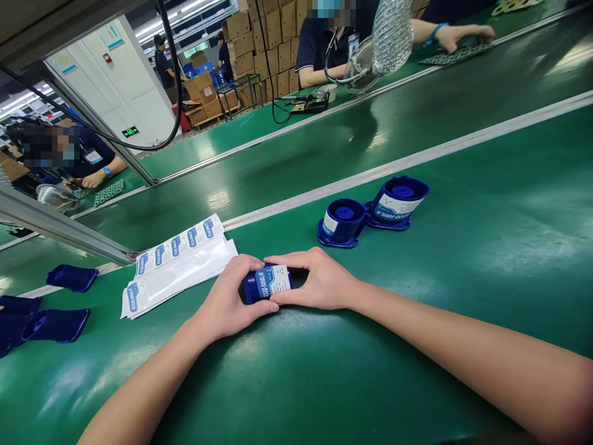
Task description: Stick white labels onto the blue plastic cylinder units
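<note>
A dark blue plastic housing (251, 288) with a white and blue label (274, 281) is held between my two hands, just over the green work surface. My left hand (230, 301) grips its left side, thumb along the near edge. On the other side, my right hand (319, 279) has its fingers and thumb closed at the label's right end. Beside my left hand lie sheets of printed labels (185, 266), stacked and partly bare. Two labelled blue housings, one nearer (343, 222) and one farther (401, 203), stand beyond my right hand, touching each other.
More blue housings (55, 324) lie at the left. A pale rail (417, 154) runs along the bench's far side, with a conveyor belt (315, 145) behind it. A metal post (69, 222) rises at left. Across the belt, co-workers' hands (456, 38) handle green boards.
</note>
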Tool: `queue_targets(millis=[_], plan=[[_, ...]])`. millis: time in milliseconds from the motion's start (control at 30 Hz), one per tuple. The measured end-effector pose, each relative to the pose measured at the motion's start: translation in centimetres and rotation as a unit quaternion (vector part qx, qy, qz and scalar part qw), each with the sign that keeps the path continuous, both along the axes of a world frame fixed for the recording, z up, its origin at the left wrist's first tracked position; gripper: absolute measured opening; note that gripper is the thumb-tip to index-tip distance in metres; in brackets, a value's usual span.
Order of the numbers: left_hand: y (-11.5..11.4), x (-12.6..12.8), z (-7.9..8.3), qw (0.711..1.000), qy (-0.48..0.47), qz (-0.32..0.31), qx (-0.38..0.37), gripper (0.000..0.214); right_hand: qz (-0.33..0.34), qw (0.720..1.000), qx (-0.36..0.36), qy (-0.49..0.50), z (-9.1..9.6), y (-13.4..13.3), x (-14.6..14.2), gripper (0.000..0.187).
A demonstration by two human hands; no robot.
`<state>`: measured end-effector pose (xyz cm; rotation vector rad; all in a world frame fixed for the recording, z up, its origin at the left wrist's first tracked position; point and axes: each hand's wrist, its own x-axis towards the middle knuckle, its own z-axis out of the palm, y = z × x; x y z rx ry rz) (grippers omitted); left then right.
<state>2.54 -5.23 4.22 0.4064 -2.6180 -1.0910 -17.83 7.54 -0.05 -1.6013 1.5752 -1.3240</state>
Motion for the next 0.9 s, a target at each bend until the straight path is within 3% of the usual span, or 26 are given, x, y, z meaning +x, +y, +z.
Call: queue_targets(millis=[500, 767, 900], plan=[[0.8, -0.3, -1.2, 0.993, 0.11, 0.001, -0.05, 0.039, 0.016, 1.0, 0.013, -0.02, 0.1, 0.4, -0.3, 0.065], [0.9, -0.3, -0.9, 0.991, 0.126, -0.007, -0.05, 0.039, 0.044, 0.997, 0.026, -0.063, 0.6, 0.6, -0.3, 0.061], [1.3, -0.4, -0.4, 0.991, 0.126, -0.007, -0.037, 0.029, 0.052, 0.993, 0.027, -0.099, 0.6, 0.8, -0.1, 0.05]])
